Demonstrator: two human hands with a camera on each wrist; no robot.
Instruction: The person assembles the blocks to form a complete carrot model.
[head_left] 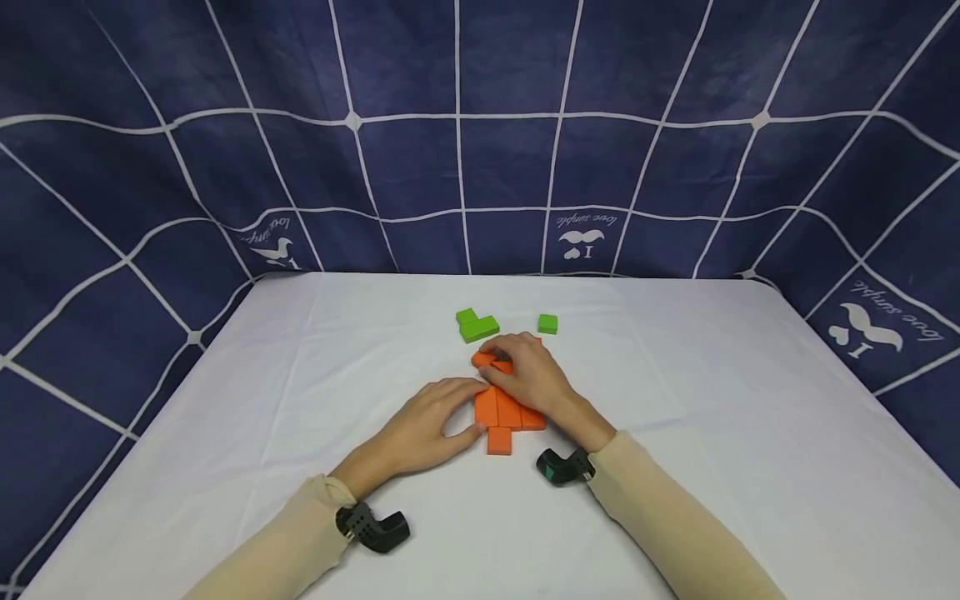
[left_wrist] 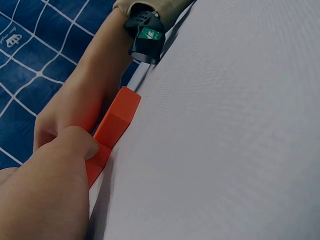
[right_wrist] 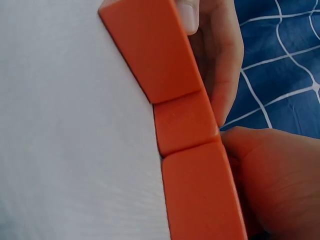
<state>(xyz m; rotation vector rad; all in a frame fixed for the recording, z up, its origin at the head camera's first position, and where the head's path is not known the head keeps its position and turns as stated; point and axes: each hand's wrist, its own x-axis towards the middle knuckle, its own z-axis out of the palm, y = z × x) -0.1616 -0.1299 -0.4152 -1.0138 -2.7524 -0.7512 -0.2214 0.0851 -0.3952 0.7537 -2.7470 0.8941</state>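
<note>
Several flat orange blocks [head_left: 508, 408] lie close together on the white cloth, with a small square orange block [head_left: 499, 441] at the near end. My left hand [head_left: 427, 425] rests along their left side, index fingertip and thumb tip against the edge, fingers relaxed. Reaching over the far part, my right hand [head_left: 528, 371] has its thumb and index finger bent round a small orange block [head_left: 482, 358]. Its palm hides part of the group. In the right wrist view, orange blocks [right_wrist: 200, 187] stand edge to edge beside the hands.
Two green blocks [head_left: 478, 328] touch each other beyond my right hand. A separate green square block [head_left: 548, 323] lies to their right. The white-covered table [head_left: 675, 375] meets a dark blue curtain [head_left: 502, 167] with white grid lines at the back and sides.
</note>
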